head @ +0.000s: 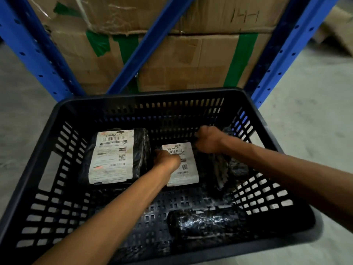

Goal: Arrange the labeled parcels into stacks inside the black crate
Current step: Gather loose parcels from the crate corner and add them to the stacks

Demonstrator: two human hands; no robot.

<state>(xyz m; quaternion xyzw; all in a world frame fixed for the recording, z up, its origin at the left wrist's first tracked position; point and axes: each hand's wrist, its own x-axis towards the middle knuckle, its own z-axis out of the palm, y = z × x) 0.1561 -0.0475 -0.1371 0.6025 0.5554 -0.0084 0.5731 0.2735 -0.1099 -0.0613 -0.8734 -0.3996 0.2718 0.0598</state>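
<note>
The black crate (57, 142) holds several parcels wrapped in black plastic. A large parcel with a white label (112, 155) lies at the back left. A smaller labeled parcel (186, 165) lies in the middle; my left hand (168, 159) presses on its left part with curled fingers. My right hand (208, 139) is closed at that parcel's far right corner, blurred, next to a black parcel (236, 165) leaning on the right wall. Whether it grips either one is unclear. Another black parcel (206, 224) lies near the front, label unseen.
Blue rack uprights (277, 60) and a diagonal brace (152, 44) stand just behind the crate, with taped cardboard boxes (191, 60) on the rack. Grey concrete floor (315, 111) surrounds the crate. More cardboard lies at the far right.
</note>
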